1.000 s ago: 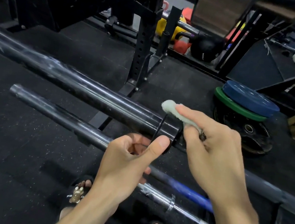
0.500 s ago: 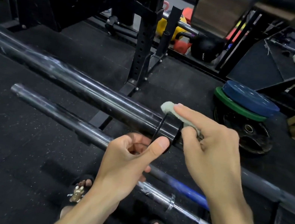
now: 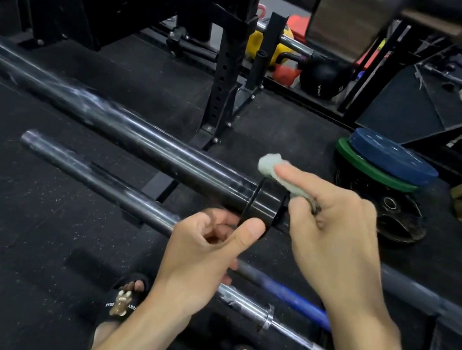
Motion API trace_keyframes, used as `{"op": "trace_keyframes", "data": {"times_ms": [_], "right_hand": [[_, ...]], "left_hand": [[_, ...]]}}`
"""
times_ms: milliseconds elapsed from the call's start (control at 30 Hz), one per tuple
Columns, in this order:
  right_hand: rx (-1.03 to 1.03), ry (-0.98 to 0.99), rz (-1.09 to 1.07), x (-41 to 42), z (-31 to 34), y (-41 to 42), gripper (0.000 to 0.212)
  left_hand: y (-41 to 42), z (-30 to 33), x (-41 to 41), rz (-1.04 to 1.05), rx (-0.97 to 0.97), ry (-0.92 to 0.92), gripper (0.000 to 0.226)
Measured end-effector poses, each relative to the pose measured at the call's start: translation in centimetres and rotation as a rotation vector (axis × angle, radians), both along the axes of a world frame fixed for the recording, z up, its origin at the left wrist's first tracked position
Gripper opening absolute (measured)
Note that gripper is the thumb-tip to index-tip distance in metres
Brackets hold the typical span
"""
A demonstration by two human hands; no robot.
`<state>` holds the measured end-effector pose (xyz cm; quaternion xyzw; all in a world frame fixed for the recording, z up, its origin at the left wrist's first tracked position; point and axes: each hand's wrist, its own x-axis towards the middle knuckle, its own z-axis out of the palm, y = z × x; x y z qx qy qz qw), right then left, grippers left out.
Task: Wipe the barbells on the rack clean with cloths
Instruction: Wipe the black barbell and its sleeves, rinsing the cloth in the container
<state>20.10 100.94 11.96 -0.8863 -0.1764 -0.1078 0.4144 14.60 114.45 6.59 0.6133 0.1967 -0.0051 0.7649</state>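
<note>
Here, the thick black steel barbell sleeve (image 3: 126, 128) runs far-left to near-right. Right hand (image 3: 333, 236) presses a pale green cloth (image 3: 271, 166) onto its collar; left hand (image 3: 204, 250), thumb against the collar, sits just beside and below.

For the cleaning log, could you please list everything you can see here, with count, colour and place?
barbells: three, black and chrome, side by side across the middle
collar: one, black, on the top barbell
cloth: one, pale green, on the collar
plates: three stacked, blue, green, black, floor at right
kettlebells: several, black, yellow, red, at the back
rack post: one, black, centre
sandals: two, black, bottom
left hand: thumb on the collar
right hand: fingers pressing the cloth down
</note>
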Motion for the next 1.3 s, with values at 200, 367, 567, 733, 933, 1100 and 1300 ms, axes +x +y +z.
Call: {"op": "trace_keyframes", "data": {"times_ms": [200,367,567,733,933,1100,1300], "right_hand": [[0.039,0.006,-0.184,0.6,0.8,-1.6,0.048],[0.163,-0.132,-0.018,-1.0,1.1,-1.0,0.045],[0.104,-0.110,0.068,-1.0,-0.4,-0.1,0.046],[-0.069,0.003,-0.042,0.9,0.1,-0.1,0.052],[0.080,-0.174,0.217,-2.6,0.0,0.0,0.038],[0.098,-0.155,0.099,-1.2,-0.3,0.5,0.046],[0.099,-0.023,0.004,-0.1,0.2,0.5,0.050]], "left_hand": [[1.7,-0.4,0.1,-0.158,-0.063,-0.004,0.047],[1.3,-0.6,0.1,-0.132,-0.095,-0.016,0.066],[0.4,-0.5,0.4,-0.078,-0.171,0.021,0.061],[0.5,-0.7,0.5,-0.070,-0.153,-0.001,0.077],[0.6,-1.3,0.5,-0.113,-0.182,-0.039,0.055],[0.6,-1.2,0.6,-0.086,-0.176,-0.028,0.061],[0.9,-1.2,0.5,-0.102,-0.140,-0.028,0.063]]}}
